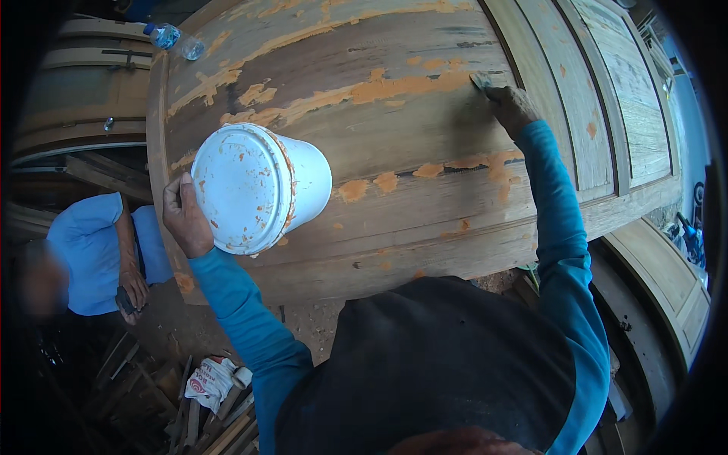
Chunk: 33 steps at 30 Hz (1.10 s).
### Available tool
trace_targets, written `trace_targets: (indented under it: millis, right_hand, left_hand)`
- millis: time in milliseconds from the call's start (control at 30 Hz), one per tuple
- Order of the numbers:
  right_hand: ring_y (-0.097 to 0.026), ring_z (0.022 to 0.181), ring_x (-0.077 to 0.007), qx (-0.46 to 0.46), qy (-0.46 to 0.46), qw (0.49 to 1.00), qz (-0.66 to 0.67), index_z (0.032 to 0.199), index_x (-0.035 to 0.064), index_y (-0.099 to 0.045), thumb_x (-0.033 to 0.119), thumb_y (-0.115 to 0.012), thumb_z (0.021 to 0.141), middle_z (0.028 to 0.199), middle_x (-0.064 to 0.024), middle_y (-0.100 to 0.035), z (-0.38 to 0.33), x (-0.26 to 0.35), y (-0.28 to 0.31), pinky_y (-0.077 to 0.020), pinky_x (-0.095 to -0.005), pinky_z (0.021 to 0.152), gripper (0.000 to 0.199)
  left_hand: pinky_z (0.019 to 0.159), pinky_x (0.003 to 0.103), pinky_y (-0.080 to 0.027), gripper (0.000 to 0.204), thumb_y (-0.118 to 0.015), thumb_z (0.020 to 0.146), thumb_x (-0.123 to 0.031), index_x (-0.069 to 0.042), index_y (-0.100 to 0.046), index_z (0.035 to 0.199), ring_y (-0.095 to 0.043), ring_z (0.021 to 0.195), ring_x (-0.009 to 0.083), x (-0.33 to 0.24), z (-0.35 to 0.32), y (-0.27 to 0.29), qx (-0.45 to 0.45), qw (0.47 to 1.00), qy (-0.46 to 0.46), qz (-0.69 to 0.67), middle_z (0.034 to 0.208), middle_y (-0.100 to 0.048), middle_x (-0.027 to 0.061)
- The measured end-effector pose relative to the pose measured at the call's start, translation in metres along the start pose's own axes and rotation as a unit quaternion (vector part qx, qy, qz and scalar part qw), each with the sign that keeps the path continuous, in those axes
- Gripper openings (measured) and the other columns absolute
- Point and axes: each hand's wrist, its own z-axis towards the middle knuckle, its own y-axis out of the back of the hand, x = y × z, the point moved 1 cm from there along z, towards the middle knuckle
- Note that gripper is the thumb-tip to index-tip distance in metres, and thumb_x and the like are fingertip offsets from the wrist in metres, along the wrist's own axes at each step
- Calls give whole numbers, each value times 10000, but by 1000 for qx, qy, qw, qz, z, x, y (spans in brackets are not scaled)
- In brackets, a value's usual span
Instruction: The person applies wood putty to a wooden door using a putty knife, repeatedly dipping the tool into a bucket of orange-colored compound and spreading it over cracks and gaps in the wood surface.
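A large wooden door panel (pixel 394 197) lies flat in front of me, patched with streaks of orange filler. My left hand (pixel 184 216) grips the rim of a white plastic bucket (pixel 258 186) smeared with orange filler; the bucket is tilted on its side on the panel's near left part, lid toward me. My right hand (pixel 512 106) is stretched far out over the panel and presses a small flat scraper (pixel 481 80) against the wood at the end of an orange streak. Both my sleeves are blue.
Another person in a light blue shirt (pixel 98 250) stands at the left, below the panel's edge, holding a dark object. A plastic water bottle (pixel 173 38) lies at the panel's far left corner. More wooden door panels (pixel 667 280) lie right, scrap wood and a bag (pixel 216 383) on the floor.
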Motion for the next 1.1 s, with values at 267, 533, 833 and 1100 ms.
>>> trace_targets:
  millis: [267,533,833,1100]
  right_hand:
    - [-690,1093,-372,-108,64,981,147,1153,-7,-730,95,-613,945,1134,-257,-717,-6,-57,-38,-537,-429,937,259]
    - [-455,511,-94,28,-5,959,282,1479,7,-558,155,-544,979,657,16,-480,-27,-76,-47,-367,-289,453,522]
    - [-484,501,-85,-17,-3,934,357,1442,-37,-570,222,-599,985,690,6,-519,-51,-57,-33,-390,-262,430,526]
    - [-498,610,-83,4,29,947,319,1376,-57,-614,281,-613,1003,777,-7,-584,-93,9,12,-420,-263,541,504]
  left_hand:
    - [780,315,-532,315,-648,1041,-271,40,-694,1064,-644,860,135,6,-6,15,-13,1000,20,16,936,-711,81]
    - [864,420,-539,285,-645,1004,-256,6,-739,1067,-688,936,320,-17,-7,17,23,991,-58,120,998,-709,190]
    - [928,474,-537,230,-606,979,-182,-13,-741,1054,-669,1037,390,-33,11,37,175,942,-129,255,1074,-693,205]
    - [881,476,-526,162,-580,985,-150,-19,-640,1058,-646,975,409,-52,20,49,133,945,-229,193,1018,-641,209]
